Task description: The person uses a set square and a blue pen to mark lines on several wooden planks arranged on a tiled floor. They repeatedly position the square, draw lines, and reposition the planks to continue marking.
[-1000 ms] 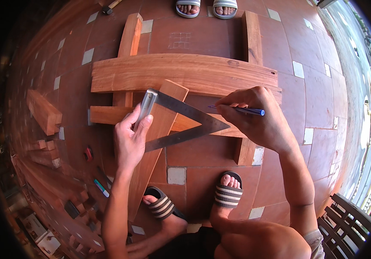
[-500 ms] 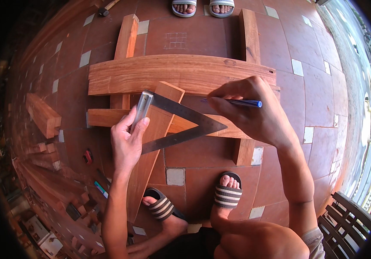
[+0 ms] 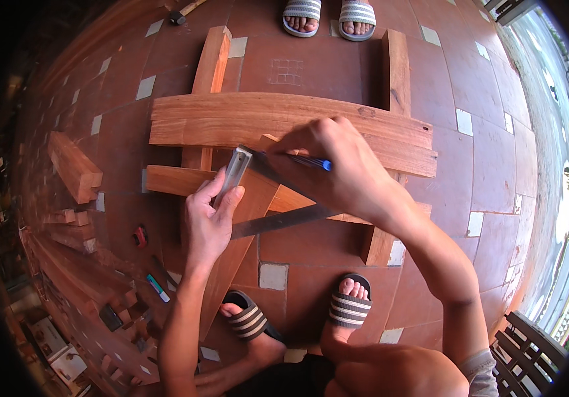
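Note:
My left hand (image 3: 206,221) is closed around the pale metal stock of a triangular try square (image 3: 278,221). The square's dark blade lies across a flat wooden board (image 3: 254,195), which slants up from near my left foot. A blue pen (image 3: 321,163) is pinched in my right hand (image 3: 347,169). That hand hovers over the blade's upper arm and covers part of it. The pen's tip is hidden by my fingers, near the board's upper end, so contact with the wood cannot be told.
Thick beams (image 3: 231,119) lie across two wooden supports (image 3: 398,73). Another person's sandalled feet (image 3: 301,18) stand beyond. At left are a loose wood block (image 3: 72,165), a red tape measure (image 3: 140,235), a teal-and-white marker (image 3: 158,288) and stacked timber (image 3: 79,271). A hammer (image 3: 178,17) lies far left.
My right hand has moved left with the pen, from beyond the square's blade to over its upper arm near the stock. The left hand keeps its grip. The whole view has shifted slightly.

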Motion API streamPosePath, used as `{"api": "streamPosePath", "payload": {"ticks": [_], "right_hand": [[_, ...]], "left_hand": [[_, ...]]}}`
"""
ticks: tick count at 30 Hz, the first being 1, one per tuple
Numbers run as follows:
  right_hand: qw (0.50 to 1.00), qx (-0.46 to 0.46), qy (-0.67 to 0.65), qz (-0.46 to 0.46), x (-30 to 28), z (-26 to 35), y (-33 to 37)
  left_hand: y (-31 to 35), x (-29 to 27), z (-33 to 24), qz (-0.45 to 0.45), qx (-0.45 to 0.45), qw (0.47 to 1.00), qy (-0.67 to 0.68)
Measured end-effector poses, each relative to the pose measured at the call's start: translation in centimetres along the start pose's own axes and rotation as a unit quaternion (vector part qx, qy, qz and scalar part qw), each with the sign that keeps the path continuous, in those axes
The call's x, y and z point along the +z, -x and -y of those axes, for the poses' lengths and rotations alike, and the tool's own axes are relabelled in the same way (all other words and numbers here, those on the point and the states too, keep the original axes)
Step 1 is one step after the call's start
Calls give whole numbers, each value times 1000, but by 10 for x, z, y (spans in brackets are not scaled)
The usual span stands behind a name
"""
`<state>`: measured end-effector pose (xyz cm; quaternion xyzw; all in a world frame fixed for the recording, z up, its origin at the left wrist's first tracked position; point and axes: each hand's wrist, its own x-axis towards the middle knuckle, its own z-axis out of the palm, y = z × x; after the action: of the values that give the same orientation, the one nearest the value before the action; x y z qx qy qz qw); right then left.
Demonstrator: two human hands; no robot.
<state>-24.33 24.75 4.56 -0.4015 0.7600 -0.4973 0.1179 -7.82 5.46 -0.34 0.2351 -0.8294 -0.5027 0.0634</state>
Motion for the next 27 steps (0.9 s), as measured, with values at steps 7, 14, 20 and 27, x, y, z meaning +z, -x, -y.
{"api": "streamPosePath", "payload": {"ticks": [7, 14, 20, 27], "right_hand": [[973, 100, 183, 103, -31, 18, 31], [987, 149, 49, 23, -50, -2, 53], [985, 171, -1, -2, -62, -1, 51], [988, 154, 1, -3, -62, -10, 51]], "left_hand": [[0, -2, 1, 7, -8, 1000, 4], [-12, 5, -6, 3, 9, 1000, 25], [-15, 7, -5, -3, 13, 1000, 21], [-14, 4, -12, 21, -23, 999, 27]]}}
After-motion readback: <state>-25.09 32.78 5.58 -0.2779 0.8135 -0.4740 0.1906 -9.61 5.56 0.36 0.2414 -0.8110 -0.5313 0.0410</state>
